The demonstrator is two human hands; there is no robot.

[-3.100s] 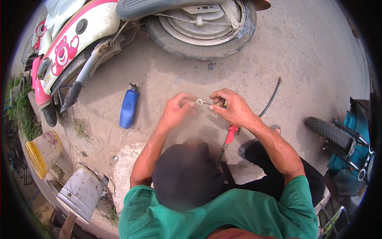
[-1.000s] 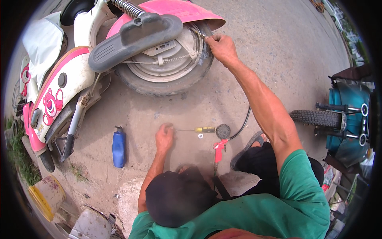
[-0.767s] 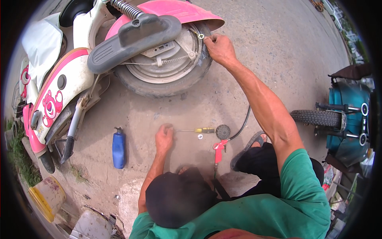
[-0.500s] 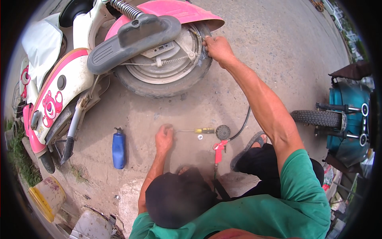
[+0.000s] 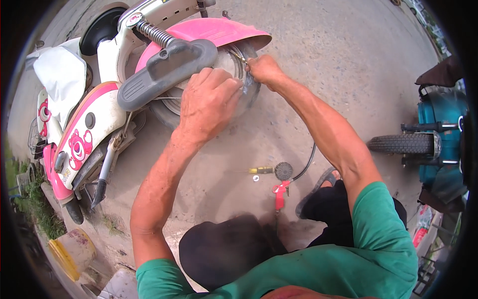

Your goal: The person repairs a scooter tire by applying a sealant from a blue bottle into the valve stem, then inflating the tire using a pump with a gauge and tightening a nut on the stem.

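Observation:
A white and pink electric scooter (image 5: 99,124) lies on its side, rear wheel (image 5: 164,110) toward me. At the wheel's right edge, my right hand (image 5: 265,70) is closed on a brass-coloured air hose fitting (image 5: 239,57) beside the rim. My left hand (image 5: 208,102) hangs over the wheel hub with curled fingers; whatever they grip is hidden. A black hose (image 5: 309,162) runs from the red tyre inflator (image 5: 280,192) with its round gauge (image 5: 284,171) up behind my right forearm. Next to the gauge lies a screwdriver (image 5: 262,170) with a yellow and black handle.
A small white round piece (image 5: 256,178) lies below the screwdriver. To the right stands a teal vehicle (image 5: 438,139) with a treaded tyre (image 5: 401,143). A stained bucket with a yellow rim (image 5: 64,259) sits at lower left. The scooter's pink fender (image 5: 219,32) overhangs the wheel.
My left hand has risen from beside the screwdriver's tip to the wheel hub. My right hand stays at the tyre's edge. The view has shifted slightly, and my left arm now hides the blue bottle.

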